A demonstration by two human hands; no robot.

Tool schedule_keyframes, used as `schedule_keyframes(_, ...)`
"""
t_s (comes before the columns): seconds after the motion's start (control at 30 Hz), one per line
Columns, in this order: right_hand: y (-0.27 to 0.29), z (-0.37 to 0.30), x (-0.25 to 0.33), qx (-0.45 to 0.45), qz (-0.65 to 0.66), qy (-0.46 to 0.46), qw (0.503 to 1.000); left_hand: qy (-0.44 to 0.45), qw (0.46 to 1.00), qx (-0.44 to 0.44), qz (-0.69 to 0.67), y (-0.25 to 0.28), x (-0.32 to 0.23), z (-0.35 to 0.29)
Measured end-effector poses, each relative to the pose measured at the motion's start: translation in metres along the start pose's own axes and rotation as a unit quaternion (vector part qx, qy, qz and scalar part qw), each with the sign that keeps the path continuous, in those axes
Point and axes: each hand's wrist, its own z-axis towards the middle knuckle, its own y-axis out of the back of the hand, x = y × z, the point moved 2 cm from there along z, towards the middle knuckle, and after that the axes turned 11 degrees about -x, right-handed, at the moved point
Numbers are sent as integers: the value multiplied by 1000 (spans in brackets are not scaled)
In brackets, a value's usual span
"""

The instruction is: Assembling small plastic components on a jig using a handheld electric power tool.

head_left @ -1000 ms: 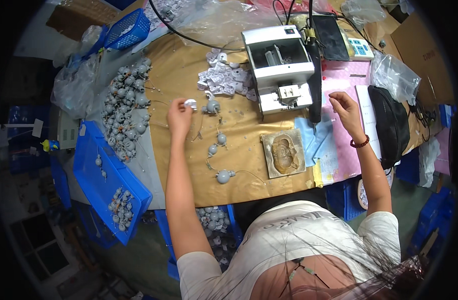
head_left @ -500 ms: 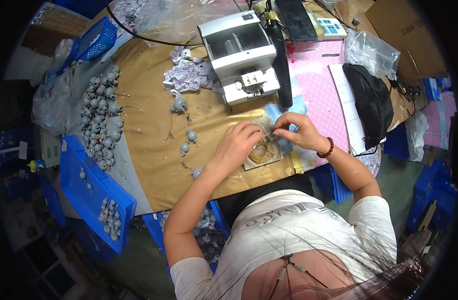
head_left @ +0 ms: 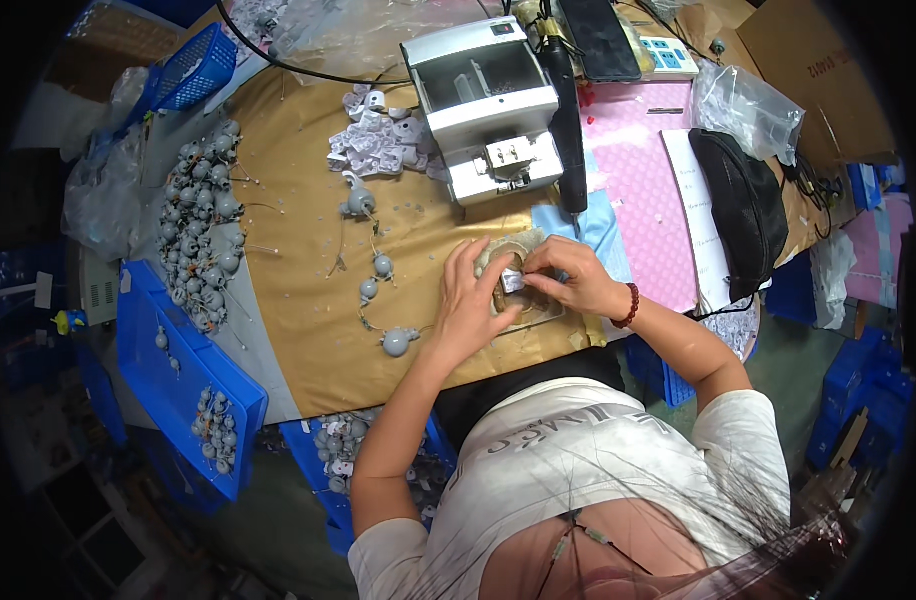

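White piece (head_left: 514, 281) pinched in the right hand (head_left: 583, 284) over a tan block (head_left: 528, 239); left hand (head_left: 469, 303) curved at the block's left, grip unclear. Brown sheeting (head_left: 308, 320) opens leftward past strung grey balls (head_left: 382, 266); a machine (head_left: 491, 113) crowds the far side, the table edge (head_left: 328, 412) the near.

The person wears a white short-sleeved T-shirt (head_left: 553, 475) of soft, creased fabric, with a wide round neckline and large grey block lettering (head_left: 578, 430) across the chest. Its loose sleeves end above the elbows, leaving both forearms bare. A dark-red bracelet of small round beads (head_left: 633, 305) circles the right wrist. A thin black cord necklace (head_left: 571, 522) carries pale-greenish, tube-shaped beads (head_left: 598, 537). Long, fine strands of dark hair (head_left: 813, 555) fall across the shirt. The left grip (head_left: 470, 305) and right grip (head_left: 576, 282) are bare hands.
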Motion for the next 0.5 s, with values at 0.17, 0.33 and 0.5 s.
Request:
schedule_keyframes(0.17,-7,-1,0,-18,-19,34,999,-4,999,-29,38,-13,9,-8)
schedule_keyframes(0.33,-16,4,3,37,-135,148,979,53,998,-36,-5,-14,11,-2)
schedule_keyframes(0.5,-15,1,5,84,-218,185,955,128,986,-104,-33,34,50,20)
